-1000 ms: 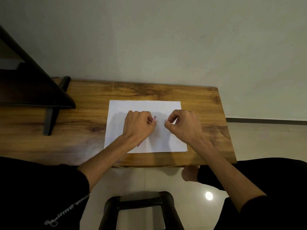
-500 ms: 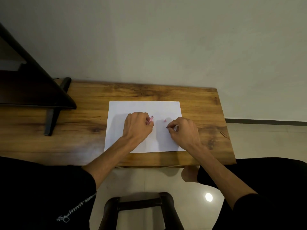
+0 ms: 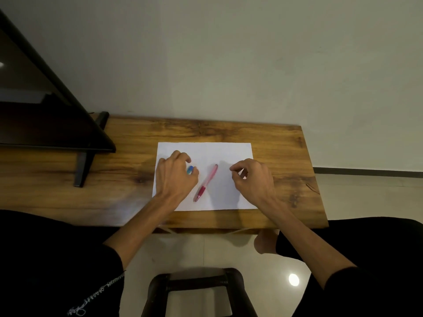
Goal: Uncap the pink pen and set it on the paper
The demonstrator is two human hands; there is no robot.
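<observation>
Pink pen point(image 3: 206, 183) loose on paper point(image 3: 206, 152), between hands.

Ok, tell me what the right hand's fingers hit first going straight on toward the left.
Probably the pink pen lying on the paper; only bare sheet separates it from the right hand, though height is unclear.

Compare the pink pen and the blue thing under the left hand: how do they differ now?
The pink pen lies free and in full view, slanted on the paper; the blue thing shows only a tip from under the left hand, which touches it. The pen is pink with a darker red grip; the blue thing is blue-green. The pen's shape is plain; the blue thing's is hidden. Both are over the paper.
</observation>
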